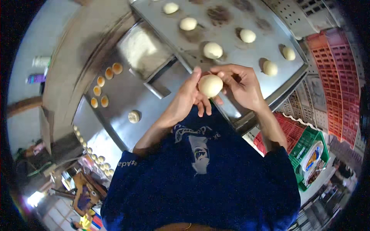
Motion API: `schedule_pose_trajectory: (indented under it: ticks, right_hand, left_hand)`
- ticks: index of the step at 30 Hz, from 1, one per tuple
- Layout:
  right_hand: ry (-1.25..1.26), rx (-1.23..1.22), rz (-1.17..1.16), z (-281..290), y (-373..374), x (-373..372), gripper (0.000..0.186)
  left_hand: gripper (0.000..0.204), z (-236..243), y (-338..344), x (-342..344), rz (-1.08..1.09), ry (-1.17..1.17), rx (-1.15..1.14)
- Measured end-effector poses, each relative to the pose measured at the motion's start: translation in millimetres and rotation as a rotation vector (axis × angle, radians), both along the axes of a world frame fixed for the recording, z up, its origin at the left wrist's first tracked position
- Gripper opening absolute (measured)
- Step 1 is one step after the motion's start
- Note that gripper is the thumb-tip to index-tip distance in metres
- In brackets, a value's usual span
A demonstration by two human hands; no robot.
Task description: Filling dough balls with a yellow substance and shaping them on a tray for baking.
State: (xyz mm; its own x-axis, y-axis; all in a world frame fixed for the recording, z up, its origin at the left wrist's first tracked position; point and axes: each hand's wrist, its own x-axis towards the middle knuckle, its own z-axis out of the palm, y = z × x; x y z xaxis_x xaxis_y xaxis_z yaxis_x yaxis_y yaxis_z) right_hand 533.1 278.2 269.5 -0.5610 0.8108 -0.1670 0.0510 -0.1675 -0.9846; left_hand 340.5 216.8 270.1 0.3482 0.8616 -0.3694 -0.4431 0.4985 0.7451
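A smooth, pale dough ball (210, 85) is held between my two hands in front of my chest. My left hand (187, 98) cups it from the left and below, thumb against its side. From the right, the bent fingers of my right hand (243, 85) pinch at its edge; part of their grip is hidden behind the ball. Just beyond my hands lies a large metal baking tray (241, 57), with several similar dough balls spaced apart on it. One flatter dough piece (133, 116) rests on the metal worktop (127, 92) left of my left forearm.
Several small rounds with orange centres (117, 68) lie on the worktop's left. A square pan of white powder (140, 48) sits beyond. More dough pieces (101, 158) line the lower-left tray. Stacked red crates (327, 77) and a green crate (311, 154) stand at right.
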Motion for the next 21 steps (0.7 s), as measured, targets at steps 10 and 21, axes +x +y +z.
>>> schedule_pose_trajectory:
  ticks: [10,21]
  right_hand:
    - [-0.272,0.433,-0.388,-23,29,39,0.055]
    - [-1.086,0.824,-0.548,-75,210,134,0.052]
  left_hand:
    - [0.057,-7,29,49,-0.108,0.204,0.102]
    - [0.047,-38,-29,-33,0.093,0.273,-0.069]
